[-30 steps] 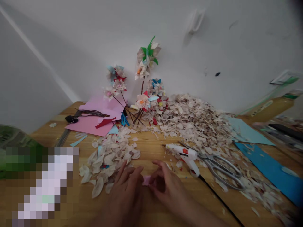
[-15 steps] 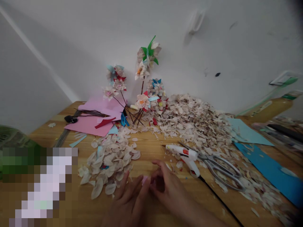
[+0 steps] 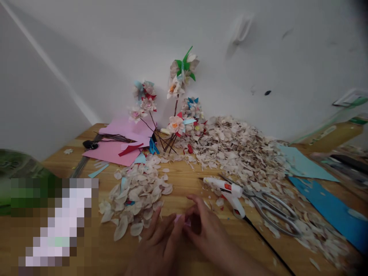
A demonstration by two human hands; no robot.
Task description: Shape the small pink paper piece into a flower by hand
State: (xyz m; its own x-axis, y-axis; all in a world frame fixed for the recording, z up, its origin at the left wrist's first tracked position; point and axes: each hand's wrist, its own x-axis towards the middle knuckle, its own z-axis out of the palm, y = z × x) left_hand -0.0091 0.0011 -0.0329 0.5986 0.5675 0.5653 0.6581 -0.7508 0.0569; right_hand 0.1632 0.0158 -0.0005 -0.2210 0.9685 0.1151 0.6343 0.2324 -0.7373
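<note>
Low in the middle of the head view, my left hand [image 3: 161, 239] and my right hand [image 3: 202, 224] meet over the table. Between their fingertips is a small piece of pink paper [image 3: 179, 219], partly hidden by the fingers. Both hands are closed on it, thumbs and fingers pinching. To the right of my right hand lies a white glue gun [image 3: 225, 188] with an orange part and a black cord. Beside it rest large grey-handled scissors [image 3: 273, 211]. Left of my hands spreads a pile of pale dried petals [image 3: 140, 191].
A larger petal heap [image 3: 238, 145] lies against the wall. Handmade flowers on twigs [image 3: 176, 124] stand at the back. Pink paper sheets [image 3: 115, 151] lie back left, a blue sheet [image 3: 330, 211] at right. A bottle of yellowish liquid [image 3: 339, 134] sits far right, a green bag [image 3: 25, 168] at left.
The whole view has shifted slightly, so things appear a little further right. More of the pink paper shows between my fingers; both hands stay in nearly the same place.
</note>
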